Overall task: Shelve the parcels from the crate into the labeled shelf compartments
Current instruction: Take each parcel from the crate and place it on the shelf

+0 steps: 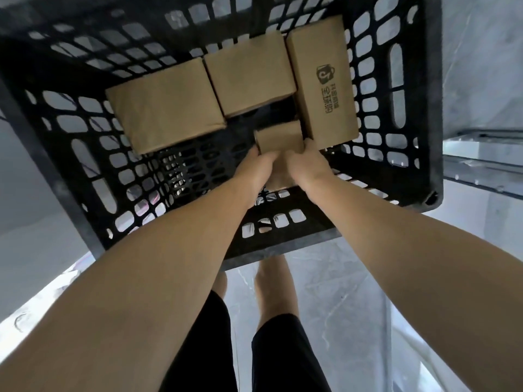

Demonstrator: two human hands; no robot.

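The black crate (433, 108) contained three cardboard parcels (249, 75), while left hand (256, 165) and right hand (307, 162) gripped a fourth, smaller parcel (278, 140).

left hand (258, 168) and right hand (307, 163) gripping, arms outstretched.

Matt brown cardboard parcels (249, 75), black perforated plastic crate (433, 108), glossy floor (325, 292).

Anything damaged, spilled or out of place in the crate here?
Nothing stands out. The left parcel, middle parcel and printed parcel lie intact in the black crate; left hand and right hand hold the small parcel.
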